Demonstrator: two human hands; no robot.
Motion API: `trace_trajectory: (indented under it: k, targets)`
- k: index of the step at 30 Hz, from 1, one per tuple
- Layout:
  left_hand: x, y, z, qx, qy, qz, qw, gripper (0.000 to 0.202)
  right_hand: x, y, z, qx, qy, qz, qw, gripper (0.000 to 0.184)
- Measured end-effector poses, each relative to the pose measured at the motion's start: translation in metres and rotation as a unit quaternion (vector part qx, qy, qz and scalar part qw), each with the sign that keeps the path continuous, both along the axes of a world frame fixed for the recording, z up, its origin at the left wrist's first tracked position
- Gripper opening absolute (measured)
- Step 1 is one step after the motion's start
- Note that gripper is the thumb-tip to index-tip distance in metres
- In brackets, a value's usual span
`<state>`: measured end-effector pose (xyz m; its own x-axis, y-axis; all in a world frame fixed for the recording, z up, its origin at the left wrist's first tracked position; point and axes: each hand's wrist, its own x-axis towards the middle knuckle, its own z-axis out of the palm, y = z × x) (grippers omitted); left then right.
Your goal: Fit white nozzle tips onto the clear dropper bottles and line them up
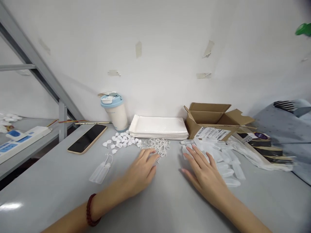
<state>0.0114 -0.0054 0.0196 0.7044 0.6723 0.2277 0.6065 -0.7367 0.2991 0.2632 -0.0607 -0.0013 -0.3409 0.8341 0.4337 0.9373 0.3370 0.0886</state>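
My left hand (142, 170) rests on the grey table (155, 207), fingers loosely curled, tips touching a tangle of thin white loops (157, 145). A dark red bead bracelet is on that wrist. My right hand (206, 171) lies flat with fingers spread, its tips reaching the edge of a heap of clear plastic tubes (221, 155). Neither hand holds anything that I can see. A pile of small white caps (121, 139) lies behind the left hand. A finished clear tube with a loop (100, 171) lies to the left.
A stack of white bags (157, 127) sits against the wall, with an open cardboard box (211, 119) to its right and a blue-lidded cup (114, 111) to its left. A phone (87, 138) lies face up. A power strip (19, 140) rests on the left shelf.
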Motion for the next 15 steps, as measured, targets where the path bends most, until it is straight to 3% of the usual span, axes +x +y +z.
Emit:
trace_trajectory:
  k: [7,15]
  targets:
    - [0.002,-0.009,-0.008,0.015,-0.022,-0.006,1.000,0.038,-0.006,0.000,-0.001,-0.047,-0.051,-0.034,0.997,0.045]
    - [0.004,-0.001,-0.018,-0.052,-0.058,-0.017,0.997,0.042,-0.010,0.001,0.003,-0.073,-0.030,-0.043,0.996,0.040]
